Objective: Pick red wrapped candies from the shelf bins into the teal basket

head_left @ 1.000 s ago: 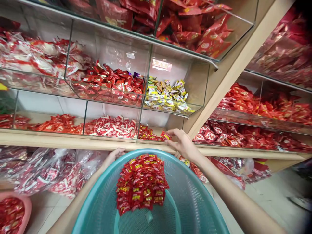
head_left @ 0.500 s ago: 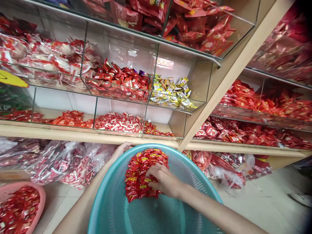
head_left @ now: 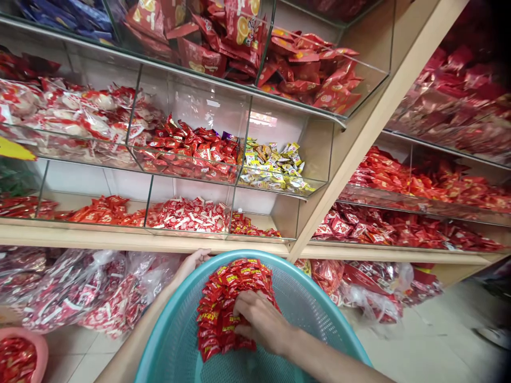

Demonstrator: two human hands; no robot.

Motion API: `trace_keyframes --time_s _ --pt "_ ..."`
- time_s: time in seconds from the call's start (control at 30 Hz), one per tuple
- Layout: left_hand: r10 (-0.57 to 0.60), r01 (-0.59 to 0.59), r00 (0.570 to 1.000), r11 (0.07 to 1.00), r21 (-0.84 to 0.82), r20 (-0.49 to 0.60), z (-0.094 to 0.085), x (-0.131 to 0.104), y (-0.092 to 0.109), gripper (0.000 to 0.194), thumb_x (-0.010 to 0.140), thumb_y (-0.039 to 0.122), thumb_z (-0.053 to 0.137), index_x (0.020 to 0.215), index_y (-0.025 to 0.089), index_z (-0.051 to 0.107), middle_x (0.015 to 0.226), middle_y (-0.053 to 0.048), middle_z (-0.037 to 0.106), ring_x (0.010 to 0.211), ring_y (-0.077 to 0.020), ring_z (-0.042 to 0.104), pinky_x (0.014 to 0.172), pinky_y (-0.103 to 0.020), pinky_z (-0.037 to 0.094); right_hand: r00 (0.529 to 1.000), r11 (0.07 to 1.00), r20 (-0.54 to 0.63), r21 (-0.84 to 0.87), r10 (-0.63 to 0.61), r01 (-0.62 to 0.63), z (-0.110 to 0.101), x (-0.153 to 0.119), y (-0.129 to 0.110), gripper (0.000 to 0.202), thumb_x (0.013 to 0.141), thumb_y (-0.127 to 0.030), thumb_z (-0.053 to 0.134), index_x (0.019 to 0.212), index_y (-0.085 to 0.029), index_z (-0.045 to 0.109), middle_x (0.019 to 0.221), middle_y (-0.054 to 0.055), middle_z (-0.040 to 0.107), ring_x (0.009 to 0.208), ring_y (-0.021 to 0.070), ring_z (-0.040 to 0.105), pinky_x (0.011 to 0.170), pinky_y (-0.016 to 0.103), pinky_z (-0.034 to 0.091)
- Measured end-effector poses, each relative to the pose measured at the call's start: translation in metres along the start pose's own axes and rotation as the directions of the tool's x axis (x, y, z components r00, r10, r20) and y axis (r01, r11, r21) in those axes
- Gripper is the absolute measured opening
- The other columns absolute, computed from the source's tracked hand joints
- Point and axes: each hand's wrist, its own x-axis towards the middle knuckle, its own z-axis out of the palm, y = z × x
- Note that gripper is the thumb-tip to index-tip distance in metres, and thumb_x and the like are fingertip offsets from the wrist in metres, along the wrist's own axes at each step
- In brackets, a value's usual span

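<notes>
A teal plastic mesh basket stands tilted against the shelf front. In its far half lies a heap of small red candy packets with yellow lettering. My right hand reaches into the basket, its curled fingers dug into the right side of the heap, closed on some packets; the fingertips are partly buried among them. Around the outside left of the basket runs my left arm, with my left hand at the far left rim beside the wooden shelf edge. That hand grips the basket, its fingers partly hidden by the rim.
Glass-fronted shelf bins hold red, white and yellow wrapped sweets. Below the wooden ledge lie clear plastic bags of sweets. A pink basket with red packets sits at lower left. A slanting wooden post divides the shelves.
The view has tilted up, so shelves and basket sit lower in the picture. My right hand stays in the heap, having drawn slightly toward me with the packets. My left hand keeps its place.
</notes>
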Motion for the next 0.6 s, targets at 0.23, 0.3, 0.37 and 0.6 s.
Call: trace_keyframes --time_s 0.23,0.3,0.37,0.6 --pt "0.029 -0.029 0.999 0.999 0.02 -0.019 -0.003 -0.001 -0.001 0.03 0.069 0.033 0.051 0.051 0.01 0.059 0.044 -0.004 0.06 0.036 -0.0111 0.05 0.04 -0.019 0.037 0.967 0.999 -0.251 0.02 -0.043 0.05 -0.066 0.007 0.01 0.02 0.082 -0.037 0.046 0.09 -0.02 0.051 0.088 0.002 0.055 0.085 0.0138 0.048 0.075 0.026 0.035" --pt "0.02 -0.021 0.999 1.0 0.011 0.034 -0.006 0.001 -0.002 0.031 0.069 0.035 0.052 0.053 0.01 0.061 0.047 -0.006 0.061 0.039 -0.0119 0.051 0.042 -0.019 0.038 0.932 0.999 -0.361 0.027 -0.018 0.03 -0.09 0.018 0.03 0.018 0.084 -0.033 0.044 0.091 -0.019 0.051 0.088 0.003 0.055 0.084 0.0139 0.049 0.074 0.025 0.036" --pt "0.018 -0.018 0.998 1.0 0.0 0.056 -0.01 0.006 -0.005 0.032 0.069 0.036 0.053 0.053 0.01 0.061 0.047 -0.006 0.061 0.039 -0.012 0.051 0.041 -0.019 0.038 0.91 1.0 -0.414 0.008 0.018 -0.017 -0.109 0.034 0.056 0.014 0.085 -0.026 0.043 0.092 -0.018 0.052 0.089 0.004 0.056 0.084 0.0139 0.05 0.074 0.025 0.037" --pt "0.003 -0.003 1.0 1.0 -0.023 0.0 -0.019 0.023 -0.007 0.029 0.066 0.031 0.06 0.046 0.011 0.061 0.044 -0.006 0.06 0.039 -0.011 0.051 0.042 -0.018 0.039 0.961 0.929 -0.034 -0.249 0.274 -0.273 -0.128 0.095 0.133 0.042 0.066 0.0 0.049 0.105 -0.015 0.054 0.106 0.01 0.058 0.099 0.0174 0.052 0.076 0.022 0.038"
